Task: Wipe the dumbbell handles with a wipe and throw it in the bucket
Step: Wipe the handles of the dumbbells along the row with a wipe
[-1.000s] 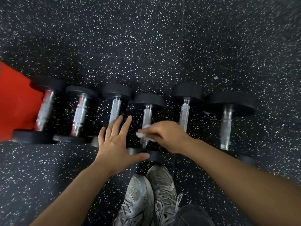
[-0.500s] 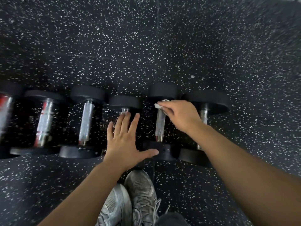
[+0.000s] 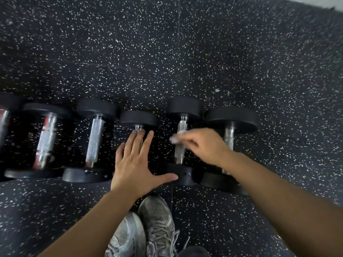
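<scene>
Here — wipe (image 3: 175,139) in right hand (image 3: 206,145)

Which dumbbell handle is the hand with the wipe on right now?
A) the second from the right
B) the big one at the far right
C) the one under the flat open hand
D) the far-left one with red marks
A: the right hand pinches the white wipe against the handle of the second dumbbell from the right, while the open left hand covers the next dumbbell to its left.
</scene>
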`<state>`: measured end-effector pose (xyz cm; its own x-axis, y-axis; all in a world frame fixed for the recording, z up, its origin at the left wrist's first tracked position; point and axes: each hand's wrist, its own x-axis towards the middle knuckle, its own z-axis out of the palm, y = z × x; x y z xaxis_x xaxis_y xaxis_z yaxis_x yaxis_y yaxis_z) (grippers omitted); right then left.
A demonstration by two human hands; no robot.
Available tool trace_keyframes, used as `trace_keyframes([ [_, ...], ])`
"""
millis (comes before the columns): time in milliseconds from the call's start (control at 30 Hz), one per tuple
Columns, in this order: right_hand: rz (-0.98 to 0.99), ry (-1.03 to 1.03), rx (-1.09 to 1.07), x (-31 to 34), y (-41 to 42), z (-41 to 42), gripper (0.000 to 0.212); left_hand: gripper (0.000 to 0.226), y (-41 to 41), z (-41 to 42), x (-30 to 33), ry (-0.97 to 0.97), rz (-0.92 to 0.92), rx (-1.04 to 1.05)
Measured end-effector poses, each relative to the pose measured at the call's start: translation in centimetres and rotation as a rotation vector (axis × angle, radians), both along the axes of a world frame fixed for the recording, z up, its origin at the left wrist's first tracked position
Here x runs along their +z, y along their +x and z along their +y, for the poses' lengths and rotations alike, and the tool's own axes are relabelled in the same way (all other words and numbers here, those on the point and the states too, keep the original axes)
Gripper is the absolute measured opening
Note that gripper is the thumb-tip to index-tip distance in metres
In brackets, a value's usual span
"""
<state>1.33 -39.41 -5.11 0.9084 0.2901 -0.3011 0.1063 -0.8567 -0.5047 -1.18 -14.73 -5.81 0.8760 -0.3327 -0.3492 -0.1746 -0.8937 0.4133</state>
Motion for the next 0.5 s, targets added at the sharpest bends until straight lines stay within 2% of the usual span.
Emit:
trace_keyframes([
  [67, -0.138, -0.020, -0.225, 0.1, 1.2, -0.5, 0.031, 0.137, 0.0, 0.0, 0.1, -0.002, -0.004, -0.001],
  [133, -0.148, -0.024, -0.298, -0.6, 1.3, -0.1, 0.031, 0.136, 0.0, -0.1, 0.3, 0.001, -0.009, -0.008],
  [267, -0.102, -0.015, -0.164, -1.9, -0.6, 1.4, 0.030, 0.133, 0.0, -0.3, 0.4, 0.008, 0.006, -0.006],
  [433, 0.255, -0.034, 0.110, -0.1, -1.8, 0.9, 0.030, 0.134, -0.1, -0.2, 0.4, 0.023, 0.008, -0.017],
  [500, 0.238, -0.011, 0.123, 0.4, -1.3, 1.0, 0.029, 0.134, 0.0, 0.0, 0.3, 0.012, 0.006, -0.019],
])
